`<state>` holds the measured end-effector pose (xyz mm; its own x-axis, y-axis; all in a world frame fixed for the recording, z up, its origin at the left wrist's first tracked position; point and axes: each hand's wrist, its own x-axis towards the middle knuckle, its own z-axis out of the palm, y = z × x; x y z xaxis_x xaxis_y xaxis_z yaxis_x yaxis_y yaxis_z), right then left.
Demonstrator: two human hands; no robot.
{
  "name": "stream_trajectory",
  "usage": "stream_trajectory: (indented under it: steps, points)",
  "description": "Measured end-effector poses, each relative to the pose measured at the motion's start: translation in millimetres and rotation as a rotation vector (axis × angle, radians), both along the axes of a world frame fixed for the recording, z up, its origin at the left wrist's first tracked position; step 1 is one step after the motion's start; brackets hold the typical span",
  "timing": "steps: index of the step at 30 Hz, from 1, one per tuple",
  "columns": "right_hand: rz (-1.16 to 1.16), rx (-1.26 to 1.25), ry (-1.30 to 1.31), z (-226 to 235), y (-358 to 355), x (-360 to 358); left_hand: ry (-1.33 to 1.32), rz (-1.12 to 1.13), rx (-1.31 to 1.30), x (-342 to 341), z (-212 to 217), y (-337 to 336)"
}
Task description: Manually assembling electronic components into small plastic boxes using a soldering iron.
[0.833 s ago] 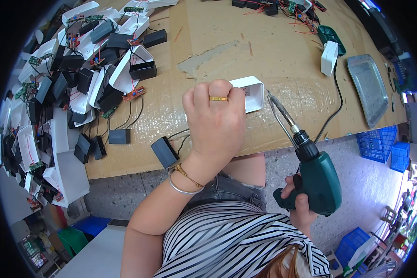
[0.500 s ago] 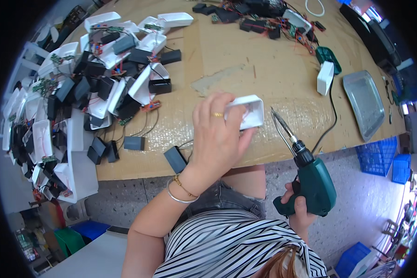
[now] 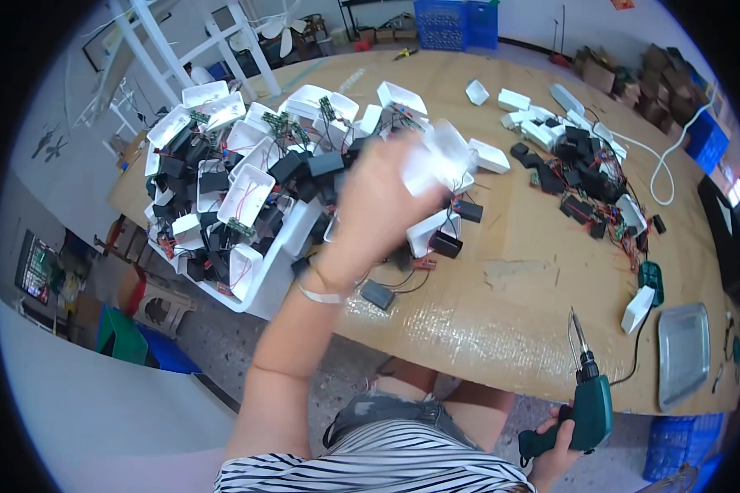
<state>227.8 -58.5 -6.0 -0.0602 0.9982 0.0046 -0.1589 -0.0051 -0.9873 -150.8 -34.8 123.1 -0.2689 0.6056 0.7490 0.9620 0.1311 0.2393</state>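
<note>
My left hand [image 3: 382, 193] is stretched out over the heap of parts, smeared by motion. It grips a white plastic casing [image 3: 444, 160], also blurred; its inside cannot be made out. Below and around that hand lie more open white casings [image 3: 247, 195] with black boxes [image 3: 326, 164], thin wires and small green circuit boards [image 3: 281, 123]. At the table's front edge, my right hand [image 3: 561, 444] is wrapped round the handle of a dark green soldering gun [image 3: 594, 411]. Its pointed metal tip [image 3: 580, 329] aims away from me, over the tabletop, apart from any part.
The cardboard-covered table [image 3: 485, 345] carries a second pile of black boxes and wires [image 3: 588, 177] at the back right, near several white casings [image 3: 538, 123]. A metal tray [image 3: 684, 357], a green case [image 3: 650, 283] and a white piece [image 3: 638, 310] lie at the right. A cable trails from the soldering gun.
My left hand has carried the white casing away from me and left, from the near table to the heap. My right hand still holds the soldering gun. The view has tilted up.
</note>
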Motion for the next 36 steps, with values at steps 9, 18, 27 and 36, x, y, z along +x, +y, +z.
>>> stream_trajectory:
  steps: [9, 18, 27, 36]
  points:
    - [-0.016, 0.004, 0.045, 8, 29, -11, 0.218, 0.917, -0.769, -124, 79, 66]
    - [0.174, -0.268, 0.6, -5, 84, -11, 0.077, 0.093, -0.46, -45, -11, 278]
    - [0.206, -0.319, 0.609, 9, 79, -18, -0.03, -0.071, -0.377, -71, -97, 404]
    - [0.141, -0.275, 0.624, -7, 85, -23, 0.007, -0.571, -0.987, -13, -67, 345]
